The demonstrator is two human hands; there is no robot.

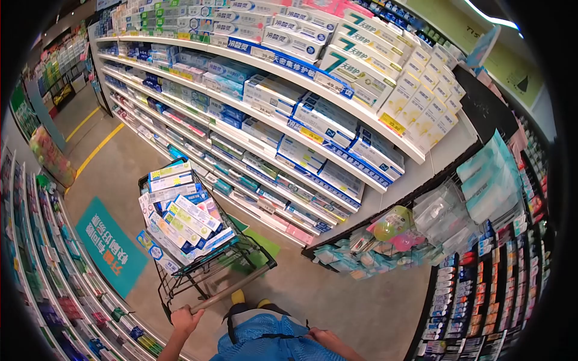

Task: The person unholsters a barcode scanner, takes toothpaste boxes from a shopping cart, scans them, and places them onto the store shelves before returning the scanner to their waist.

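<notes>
Left hand [185, 319]: we clasped the cart handle [235, 289]'s left end; boxes [183, 222] reached the cart's far edge. Right hand [323, 339]: waist-side, grip indiscernible.

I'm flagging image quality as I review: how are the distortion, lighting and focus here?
Head view: fisheye bends the long shelf into a curve, with black vignetting at the edges; a ceiling light strip looks blown out; the cart is readable, the left-hand shelving softer; soft shadow under the cart.
</notes>
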